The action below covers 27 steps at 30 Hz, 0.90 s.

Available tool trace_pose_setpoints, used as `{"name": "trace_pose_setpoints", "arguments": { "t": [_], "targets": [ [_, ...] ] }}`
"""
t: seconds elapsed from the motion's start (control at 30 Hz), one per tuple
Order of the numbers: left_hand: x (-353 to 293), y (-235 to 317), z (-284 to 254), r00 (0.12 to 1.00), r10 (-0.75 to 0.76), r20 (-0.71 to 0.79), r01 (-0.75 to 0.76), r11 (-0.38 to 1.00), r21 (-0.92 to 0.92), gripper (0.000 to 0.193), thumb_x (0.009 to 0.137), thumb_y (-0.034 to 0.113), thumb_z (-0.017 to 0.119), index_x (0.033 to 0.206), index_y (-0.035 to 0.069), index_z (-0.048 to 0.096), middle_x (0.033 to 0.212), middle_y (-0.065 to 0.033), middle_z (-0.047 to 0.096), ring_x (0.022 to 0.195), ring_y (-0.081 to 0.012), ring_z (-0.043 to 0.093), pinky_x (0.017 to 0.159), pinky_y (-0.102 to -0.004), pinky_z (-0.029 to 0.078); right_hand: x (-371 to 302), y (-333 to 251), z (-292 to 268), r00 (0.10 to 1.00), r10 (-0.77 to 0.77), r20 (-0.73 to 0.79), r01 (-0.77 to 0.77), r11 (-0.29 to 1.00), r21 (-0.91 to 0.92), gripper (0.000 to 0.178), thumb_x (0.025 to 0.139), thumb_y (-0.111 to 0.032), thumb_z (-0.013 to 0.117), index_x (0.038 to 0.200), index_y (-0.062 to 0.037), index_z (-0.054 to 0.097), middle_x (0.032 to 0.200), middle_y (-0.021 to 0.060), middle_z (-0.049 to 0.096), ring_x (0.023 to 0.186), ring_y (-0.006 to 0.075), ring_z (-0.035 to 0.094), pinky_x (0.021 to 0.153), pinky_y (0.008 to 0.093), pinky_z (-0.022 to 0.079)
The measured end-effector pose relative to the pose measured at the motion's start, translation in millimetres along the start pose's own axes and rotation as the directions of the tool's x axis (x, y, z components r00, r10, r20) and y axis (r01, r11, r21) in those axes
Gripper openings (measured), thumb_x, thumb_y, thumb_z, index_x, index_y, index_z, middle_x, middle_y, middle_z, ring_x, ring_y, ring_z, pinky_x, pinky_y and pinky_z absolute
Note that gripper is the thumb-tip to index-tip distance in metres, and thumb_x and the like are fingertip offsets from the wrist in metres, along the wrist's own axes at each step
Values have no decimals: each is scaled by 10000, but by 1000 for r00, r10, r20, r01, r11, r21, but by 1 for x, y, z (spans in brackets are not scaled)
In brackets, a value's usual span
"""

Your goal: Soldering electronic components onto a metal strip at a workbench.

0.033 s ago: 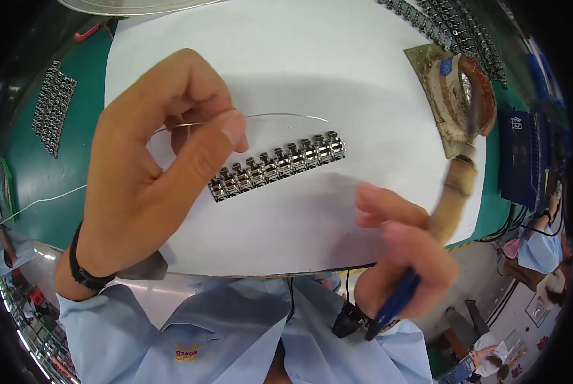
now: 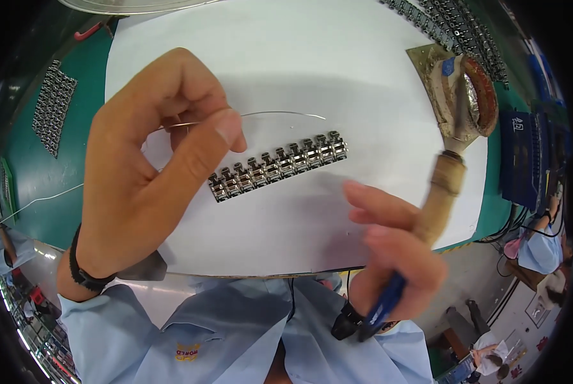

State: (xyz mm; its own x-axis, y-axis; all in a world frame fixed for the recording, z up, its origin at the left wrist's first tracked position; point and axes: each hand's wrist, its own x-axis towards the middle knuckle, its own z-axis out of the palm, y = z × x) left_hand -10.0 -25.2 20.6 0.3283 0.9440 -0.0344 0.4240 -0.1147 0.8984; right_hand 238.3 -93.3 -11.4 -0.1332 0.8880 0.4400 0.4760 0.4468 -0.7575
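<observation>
My left hand (image 2: 165,153) is closed, thumb and forefinger pinching a thin silver solder wire (image 2: 283,113). The wire's free end reaches right, above a slanted row of small metal connectors (image 2: 278,165) lying on the white sheet. My right hand (image 2: 398,246) is wrapped around the wooden handle of a soldering iron (image 2: 448,173). The iron's metal shaft points up and away, over a dirty stand with a reddish-brown ring (image 2: 486,96). Below my right palm a blue piece (image 2: 387,297) sticks out; whether it belongs to the iron I cannot tell.
White sheeting (image 2: 286,237) covers a green table. Another block of connectors (image 2: 55,105) lies at the left, and several rows (image 2: 462,32) lie far right. A dark blue box (image 2: 523,157) with cables stands right. A round clear rim (image 2: 139,5) shows at the top. People sit beyond both sides.
My right hand and the soldering iron have shifted a little to the left. My left hand has moved very slightly left with the wire. The connector row looks nearly the same.
</observation>
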Motion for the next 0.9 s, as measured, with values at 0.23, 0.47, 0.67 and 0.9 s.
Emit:
{"name": "trace_pose_setpoints", "arguments": {
  "t": [0.23,0.47,0.67,0.9],
  "targets": [
    [-7,-4,-2,993,-67,95,84,980,-180,120,1005,93,611,989,-4,542,999,-154,729,912,-156,681,838,-288,510,12,-12,23,958,51,284,-67,997,49,341,888,-8,715,1133,-99,497,1178,304,684,1173,441,643,1032,517,466],
    [-2,-8,-4,994,-12,109,30,985,-170,123,1011,90,606,987,9,518,1033,-176,745,978,-181,704,874,-303,529,22,-11,40,974,98,206,-101,995,5,545,767,113,785,1158,-87,462,1332,291,594,1238,411,604,1085,470,411],
    [0,-10,-8,998,60,-30,-63,992,-108,94,992,60,628,959,15,551,855,-70,680,817,-96,640,735,-242,484,33,-16,42,978,57,199,-24,986,-162,573,766,81,807,1191,-34,440,1335,281,584,1239,371,611,1050,456,431],
    [-23,3,-20,986,-103,-131,92,992,-90,74,921,6,680,905,16,608,699,43,465,585,-17,356,558,-214,271,26,10,29,979,-195,-54,194,981,-19,390,1042,-219,599,1310,3,422,1063,289,697,975,318,721,775,365,576]
  ]
}}
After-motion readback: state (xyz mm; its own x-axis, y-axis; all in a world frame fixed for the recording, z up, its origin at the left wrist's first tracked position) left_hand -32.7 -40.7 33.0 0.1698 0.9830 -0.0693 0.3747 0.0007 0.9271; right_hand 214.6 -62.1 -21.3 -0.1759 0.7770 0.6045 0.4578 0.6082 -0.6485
